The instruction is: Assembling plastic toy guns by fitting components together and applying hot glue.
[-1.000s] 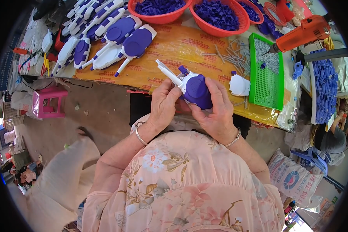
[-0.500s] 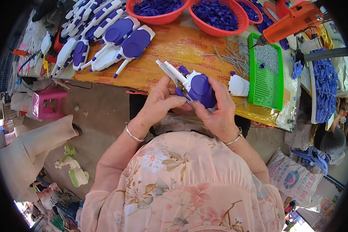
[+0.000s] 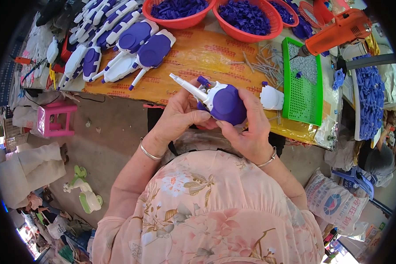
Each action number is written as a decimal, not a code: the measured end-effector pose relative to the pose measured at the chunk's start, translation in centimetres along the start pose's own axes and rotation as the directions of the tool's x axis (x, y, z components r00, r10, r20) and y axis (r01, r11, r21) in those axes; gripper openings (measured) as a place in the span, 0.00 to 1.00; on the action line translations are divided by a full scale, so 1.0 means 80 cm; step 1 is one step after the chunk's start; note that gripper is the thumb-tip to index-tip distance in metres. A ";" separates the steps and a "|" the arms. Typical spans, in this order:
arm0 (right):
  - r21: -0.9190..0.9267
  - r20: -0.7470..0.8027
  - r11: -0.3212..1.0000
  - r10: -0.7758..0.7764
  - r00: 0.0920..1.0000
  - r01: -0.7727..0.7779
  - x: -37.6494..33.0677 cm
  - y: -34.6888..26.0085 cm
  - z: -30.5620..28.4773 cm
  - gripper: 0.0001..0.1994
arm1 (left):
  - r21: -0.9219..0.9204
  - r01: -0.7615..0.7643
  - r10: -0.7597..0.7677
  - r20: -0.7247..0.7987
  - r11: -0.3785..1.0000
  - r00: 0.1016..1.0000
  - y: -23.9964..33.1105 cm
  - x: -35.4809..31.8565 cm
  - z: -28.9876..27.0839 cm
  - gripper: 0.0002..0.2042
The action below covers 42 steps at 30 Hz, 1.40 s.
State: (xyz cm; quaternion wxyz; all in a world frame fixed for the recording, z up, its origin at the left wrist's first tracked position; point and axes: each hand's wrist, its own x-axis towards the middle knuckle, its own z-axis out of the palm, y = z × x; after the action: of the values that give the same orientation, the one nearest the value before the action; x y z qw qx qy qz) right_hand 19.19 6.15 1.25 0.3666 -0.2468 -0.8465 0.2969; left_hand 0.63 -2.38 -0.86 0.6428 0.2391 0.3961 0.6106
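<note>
Between both hands, just in front of the table's near edge, is a white-and-purple plastic casing (image 3: 228,104) with a long white tube pointing up and left. My left hand (image 3: 180,115) grips its tube side, the thumb pressing along the lower edge. My right hand (image 3: 252,127) wraps round the broad purple end, fingers on its far side and thumb below. The casing's underside and some left fingertips are hidden. A loose white shell piece (image 3: 272,97) lies on the table to the right of my right hand.
Similar white-and-purple casings (image 3: 154,49) are piled at the left. Red baskets (image 3: 249,37) of purple parts stand at the back. Right of the hands are a green tray (image 3: 302,99) of small metal pieces, scattered thin rods (image 3: 268,64) and an orange power drill (image 3: 339,31) above the tray.
The casing's two halves, parted along the tube before, have come together into one tube. My hands stay round it. A person's leg at the left has shifted further left.
</note>
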 end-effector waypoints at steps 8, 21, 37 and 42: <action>-0.066 0.036 0.997 -0.043 0.998 0.045 0.001 0.001 0.000 0.35 | 0.016 -0.008 0.008 0.017 1.000 1.000 0.000 0.001 0.000 0.39; -0.127 0.065 0.990 -0.052 0.997 0.060 0.003 -0.002 -0.001 0.35 | 0.048 0.001 -0.002 0.016 0.999 1.000 0.004 0.001 0.006 0.38; -0.133 0.074 0.990 -0.033 0.997 0.043 0.001 -0.009 -0.002 0.36 | 0.018 -0.065 0.064 0.013 0.998 0.998 -0.001 0.000 0.004 0.38; -0.122 0.073 0.992 -0.031 0.997 0.040 0.000 -0.008 0.000 0.35 | 0.009 -0.063 0.063 0.011 0.998 0.998 -0.003 -0.001 0.004 0.38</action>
State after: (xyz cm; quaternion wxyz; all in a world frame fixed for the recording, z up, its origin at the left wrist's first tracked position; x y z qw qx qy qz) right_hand 19.05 5.70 1.69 0.3255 -0.2431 -0.8800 0.2462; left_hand 1.03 -2.38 -0.81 0.6242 0.2577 0.3876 0.6275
